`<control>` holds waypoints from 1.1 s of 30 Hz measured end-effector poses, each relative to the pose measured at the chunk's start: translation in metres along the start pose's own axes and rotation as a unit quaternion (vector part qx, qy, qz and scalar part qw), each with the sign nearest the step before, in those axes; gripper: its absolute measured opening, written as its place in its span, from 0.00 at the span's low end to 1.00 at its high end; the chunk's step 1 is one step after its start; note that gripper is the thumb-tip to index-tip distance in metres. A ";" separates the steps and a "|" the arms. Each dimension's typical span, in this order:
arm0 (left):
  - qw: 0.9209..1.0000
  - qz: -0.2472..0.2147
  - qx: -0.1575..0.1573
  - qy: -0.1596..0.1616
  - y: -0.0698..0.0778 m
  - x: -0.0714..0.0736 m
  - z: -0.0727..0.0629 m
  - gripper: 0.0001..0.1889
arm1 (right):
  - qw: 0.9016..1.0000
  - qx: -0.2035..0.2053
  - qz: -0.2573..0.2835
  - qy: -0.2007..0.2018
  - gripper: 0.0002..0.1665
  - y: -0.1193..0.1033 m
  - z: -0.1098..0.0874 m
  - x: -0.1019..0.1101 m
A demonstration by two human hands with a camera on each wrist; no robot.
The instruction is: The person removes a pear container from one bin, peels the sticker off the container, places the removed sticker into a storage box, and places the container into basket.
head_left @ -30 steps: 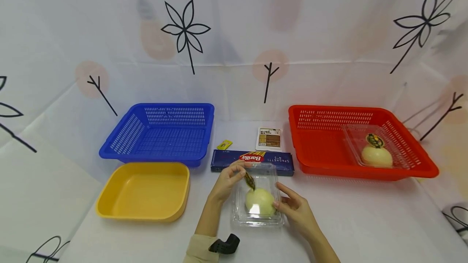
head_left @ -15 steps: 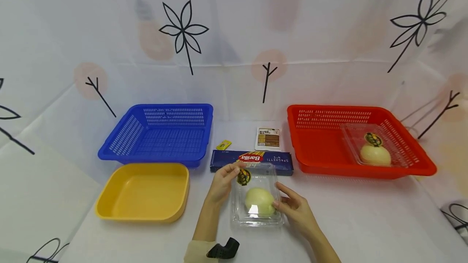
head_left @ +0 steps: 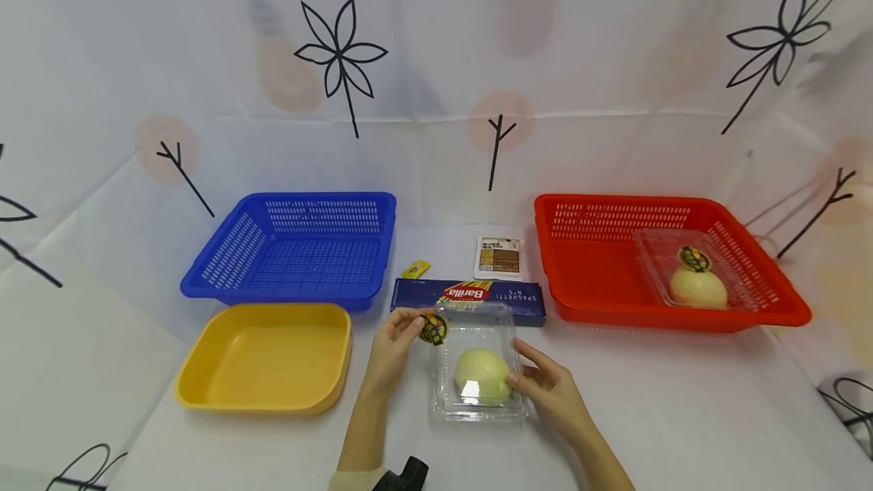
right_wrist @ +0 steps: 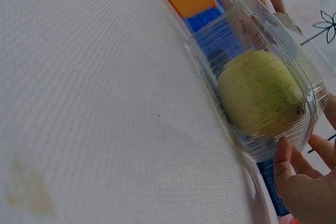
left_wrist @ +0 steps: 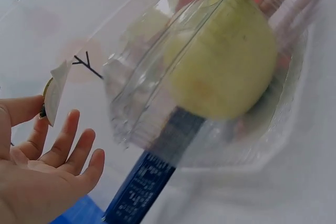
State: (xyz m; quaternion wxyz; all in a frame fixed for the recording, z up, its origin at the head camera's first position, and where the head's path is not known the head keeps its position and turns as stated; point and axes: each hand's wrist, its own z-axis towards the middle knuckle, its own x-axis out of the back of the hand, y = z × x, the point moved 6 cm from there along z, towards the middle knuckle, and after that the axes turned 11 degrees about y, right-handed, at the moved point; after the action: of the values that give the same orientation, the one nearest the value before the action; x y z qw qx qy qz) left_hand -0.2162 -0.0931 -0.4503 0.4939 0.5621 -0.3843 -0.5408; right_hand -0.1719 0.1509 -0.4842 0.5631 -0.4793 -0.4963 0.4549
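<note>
A clear plastic clamshell box (head_left: 477,332) stands at the front middle of the table, a round pale yellow-green fruit (head_left: 481,374) inside. My left hand (head_left: 390,351) pinches a round black-and-yellow sticker (head_left: 433,329) between thumb and finger, at the box's upper left edge. In the left wrist view the sticker (left_wrist: 54,95) shows its white back and stands apart from the box; the other fingers spread loosely. At the box's right side, my right hand (head_left: 551,392) grips its wall between thumb and fingers, also seen in the right wrist view.
Behind the box lies a blue spaghetti carton (head_left: 409,294), with a small yellow packet (head_left: 416,270) and a brown-and-white packet (head_left: 499,258) beyond. A blue basket (head_left: 310,256) and yellow tray (head_left: 266,354) stand left. The red basket (head_left: 593,264) at right holds a similar boxed fruit (head_left: 699,288).
My left hand has moved left, drawing the sticker from over the box to its left edge. The sticker has turned from edge-on to face-up. My right hand keeps its grip on the box.
</note>
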 end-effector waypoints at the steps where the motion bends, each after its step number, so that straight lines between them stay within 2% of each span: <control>1: 1.000 0.010 -0.003 0.009 0.002 0.004 -0.001 0.08 | 1.000 -0.003 -0.001 0.000 0.34 0.001 0.000 0.000; 5: 0.999 0.029 -0.021 0.042 0.012 0.024 -0.005 0.11 | 1.000 -0.008 -0.001 0.000 0.34 0.003 0.000 0.001; 10: 0.995 0.029 -0.052 0.081 0.026 0.058 -0.010 0.09 | 1.000 -0.006 0.004 -0.003 0.34 0.004 0.000 0.000; 15: 0.990 0.004 -0.056 0.132 0.039 0.092 -0.016 0.06 | 1.000 -0.011 0.008 -0.003 0.34 0.004 0.000 0.000; 18: 0.984 0.015 -0.058 0.170 0.045 0.111 -0.017 0.05 | 1.000 -0.016 0.007 -0.002 0.34 0.004 0.001 0.000; 22: 0.973 0.053 -0.037 0.219 0.048 0.134 -0.017 0.04 | 1.000 -0.020 0.004 0.001 0.34 0.005 0.001 0.000; 25: 0.969 0.065 -0.010 0.240 0.047 0.147 -0.015 0.04 | 1.000 -0.019 0.002 0.003 0.34 0.005 0.001 0.000; 29: 0.967 0.077 0.026 0.241 0.045 0.159 -0.009 0.05 | 1.000 -0.016 0.000 0.004 0.34 0.006 0.001 0.000; 33: 0.965 0.120 0.064 0.225 0.042 0.169 -0.004 0.09 | 1.000 -0.012 0.004 0.002 0.34 0.005 0.001 0.000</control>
State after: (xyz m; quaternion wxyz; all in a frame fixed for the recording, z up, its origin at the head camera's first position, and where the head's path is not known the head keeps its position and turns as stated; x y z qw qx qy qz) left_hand -0.1875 -0.2651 -0.4483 0.5917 0.6495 -0.3620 -0.3114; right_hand -0.1731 0.1515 -0.4896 0.5565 -0.4886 -0.4986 0.4504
